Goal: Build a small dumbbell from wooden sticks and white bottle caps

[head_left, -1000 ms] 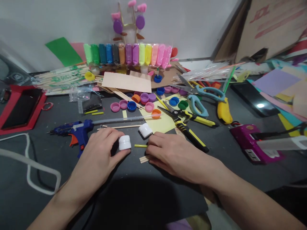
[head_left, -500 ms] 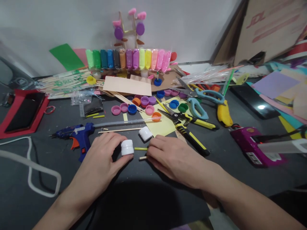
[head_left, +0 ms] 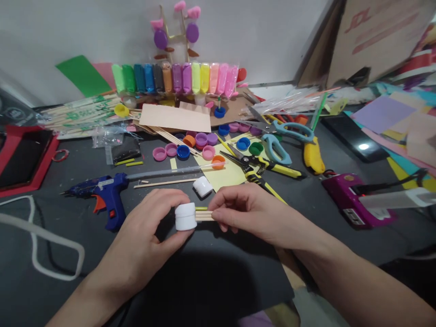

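At centre of the head view — two hands meet over a cluttered black table (head_left: pixel 211 281).

Left hand (head_left: pixel 146 240) pinches a small white jar (head_left: pixel 185 216) between thumb and fingers; right hand (head_left: pixel 245 211) grips a few thin wooden sticks (head_left: pixel 203 215), their ends touching the jar at its 3 o'clock. Another white cap (head_left: pixel 202 186) lies near, at the jar's 1 o'clock — a blue glue gun (head_left: pixel 102 190) at 10 o'clock, yellow-handled pliers (head_left: pixel 262 170) at 2 o'clock.

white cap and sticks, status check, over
Left hand pinches white cap. Right hand presses wooden sticks end-on against the cap's side. Second white cap and glue gun lie just behind.
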Tool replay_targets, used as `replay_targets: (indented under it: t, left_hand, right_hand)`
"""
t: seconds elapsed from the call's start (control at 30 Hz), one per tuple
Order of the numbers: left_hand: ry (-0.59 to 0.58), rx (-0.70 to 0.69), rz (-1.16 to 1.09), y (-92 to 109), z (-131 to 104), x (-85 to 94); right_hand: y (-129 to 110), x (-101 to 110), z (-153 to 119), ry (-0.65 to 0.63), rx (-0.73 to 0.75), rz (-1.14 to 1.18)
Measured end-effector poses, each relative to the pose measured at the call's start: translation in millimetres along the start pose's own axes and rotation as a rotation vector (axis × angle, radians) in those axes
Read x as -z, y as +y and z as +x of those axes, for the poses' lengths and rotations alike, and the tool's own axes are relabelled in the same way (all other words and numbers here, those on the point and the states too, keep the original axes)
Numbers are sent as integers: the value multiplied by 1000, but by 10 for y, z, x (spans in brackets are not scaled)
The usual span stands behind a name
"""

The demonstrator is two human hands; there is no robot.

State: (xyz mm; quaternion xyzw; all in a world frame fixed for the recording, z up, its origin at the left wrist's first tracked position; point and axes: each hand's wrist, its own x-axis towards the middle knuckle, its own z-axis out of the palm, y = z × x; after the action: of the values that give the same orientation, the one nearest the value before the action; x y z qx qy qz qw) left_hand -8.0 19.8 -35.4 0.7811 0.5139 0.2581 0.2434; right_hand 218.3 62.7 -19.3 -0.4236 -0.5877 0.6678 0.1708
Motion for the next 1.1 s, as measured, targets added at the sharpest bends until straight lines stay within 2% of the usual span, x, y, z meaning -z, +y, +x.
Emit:
replay_targets:
  t: [0.27, 0.33, 0.43, 0.53, 0.63, 0.7, 0.77, 0.83, 0.97, 1.1]
  left_hand:
    - [-70, -7, -3, -15, 9, -44]
    - [-68, 46, -11, -15, 12, -29]
    - [-43, 214, -90, -7, 6, 29]
    - [-79, 409, -432, 11, -1, 90]
    - [-230, 576, -924, 27, 1, 96]
    - [-299, 662, -1102, 33, 5, 69]
    - [-314, 712, -1086, 38, 7, 37]
    - [-325, 715, -957, 47, 3, 17]
    - [-351, 595, -732, 71, -5, 26]
    - [-296, 483, -658, 54, -6, 40]
  right_hand:
    - [1, 6, 2, 49, 19, -41]
    - [12, 7, 1, 72, 27, -68]
    - [35, -4, -9, 90, 45, -113]
    - [46, -24, -20, 89, 60, -107]
    - [35, -38, -21, 110, 103, -88]
    - [19, -48, -20, 126, 134, -69]
    - [4, -66, -22, 134, 152, -37]
    - [-7, -94, -27, 134, 168, 11]
    - [-19, -137, -39, 122, 173, 82]
    - [-33, -97, -41, 99, 111, 80]
